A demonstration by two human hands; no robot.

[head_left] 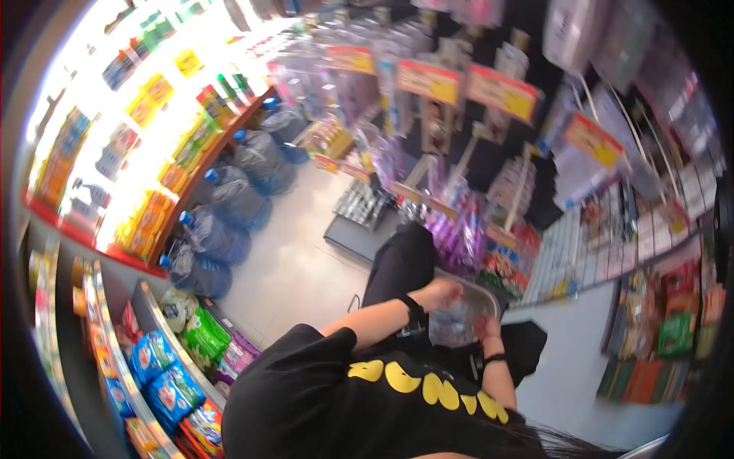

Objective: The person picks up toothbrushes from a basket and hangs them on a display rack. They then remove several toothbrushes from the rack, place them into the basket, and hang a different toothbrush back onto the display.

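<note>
I am low to the floor in a shop aisle, in a black shirt with yellow letters and black trousers. My left hand (443,292), a black band on its wrist, lies over the near rim of a shiny metal basin (489,300). Blur hides whether its fingers grip anything. My right hand (486,327), also with a dark wristband, is curled on a clear plastic packet (455,325) that lies in the basin. The two hands are a short span apart with the packet between them.
Shelves of bright packets (164,382) run along the left. Several large water bottles in dark bags (218,237) stand on the pale floor (294,260). Hanging goods with red and yellow price tags (428,80) and a wire rack (604,245) fill the far side and right.
</note>
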